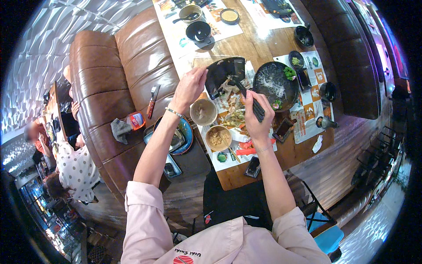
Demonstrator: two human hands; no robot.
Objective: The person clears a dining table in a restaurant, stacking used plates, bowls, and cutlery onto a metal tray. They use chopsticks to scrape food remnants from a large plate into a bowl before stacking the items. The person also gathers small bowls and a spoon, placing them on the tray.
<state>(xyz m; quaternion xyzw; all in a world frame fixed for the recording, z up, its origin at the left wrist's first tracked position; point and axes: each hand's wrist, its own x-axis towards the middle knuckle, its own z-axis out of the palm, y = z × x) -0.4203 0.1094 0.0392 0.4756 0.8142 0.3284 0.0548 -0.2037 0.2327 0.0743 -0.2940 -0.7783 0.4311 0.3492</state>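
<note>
My left hand [190, 86] grips the left edge of a tilted black plate [227, 67]. With a black-handled utensil, perhaps tongs [258, 109], my right hand [258, 117] reaches to the food scraps at the plate's lower edge. Below it a heap of leftover food [234, 115] lies on a paper placemat. Left of the heap stands a bowl of cloudy liquid [203, 112]; nearer me is a bowl [218, 138] with food remains and chopsticks [232, 152]. A round black plate [276, 86] with white shreds and green garnish sits to the right.
Stacked dishes [188, 133], a fork and knife [152, 102], a grey cloth [120, 130] and an orange container [136, 120] rest on the brown bench [108, 69] side. Small black bowls [198, 32] and sauce dishes [283, 129] stand about the wooden table [263, 43]. People sit at the far left.
</note>
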